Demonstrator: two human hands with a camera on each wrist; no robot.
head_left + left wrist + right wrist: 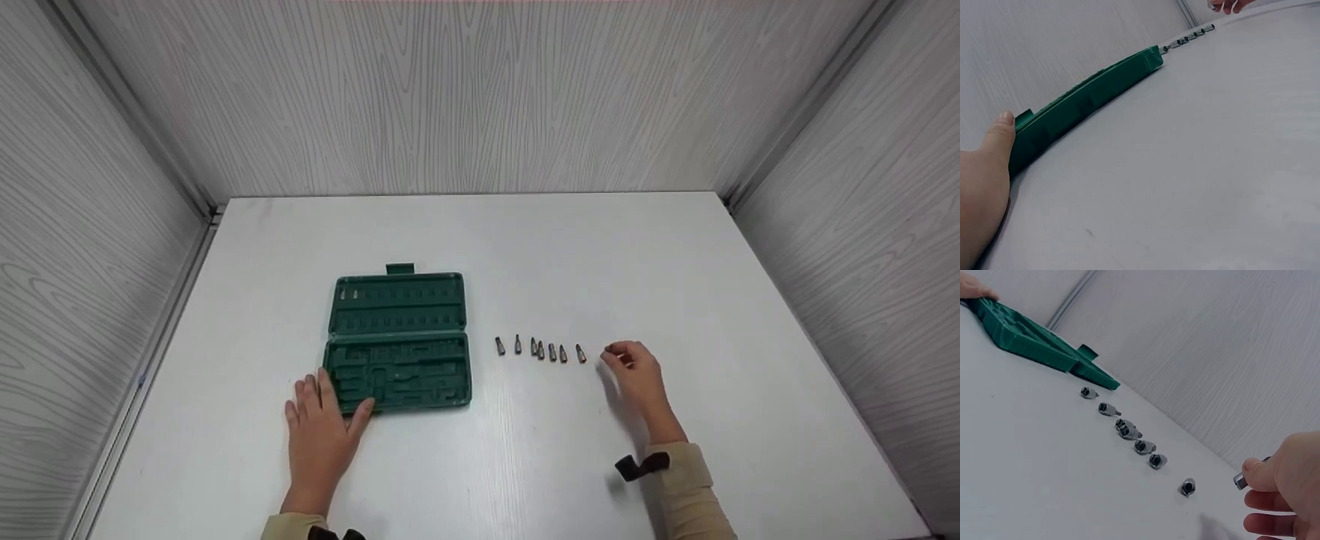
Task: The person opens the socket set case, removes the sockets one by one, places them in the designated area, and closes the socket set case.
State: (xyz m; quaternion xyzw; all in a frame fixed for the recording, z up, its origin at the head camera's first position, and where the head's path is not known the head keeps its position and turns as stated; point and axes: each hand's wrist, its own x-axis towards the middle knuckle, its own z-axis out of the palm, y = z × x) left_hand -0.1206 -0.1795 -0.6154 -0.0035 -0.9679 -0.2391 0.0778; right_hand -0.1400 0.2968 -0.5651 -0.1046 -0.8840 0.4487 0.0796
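A white desk (pixel 675 262) spans the lower centre; grey wood-grained panels (pixel 480 97) fill top, left and right; grey strip (pixel 124 105), upper left.

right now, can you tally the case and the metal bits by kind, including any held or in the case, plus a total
Open green case: 1
Metal bits lying on the table: 7
Metal bit held by the right hand: 1
Small light pieces, apparently bits, in the case's far half: 2
Total: 11
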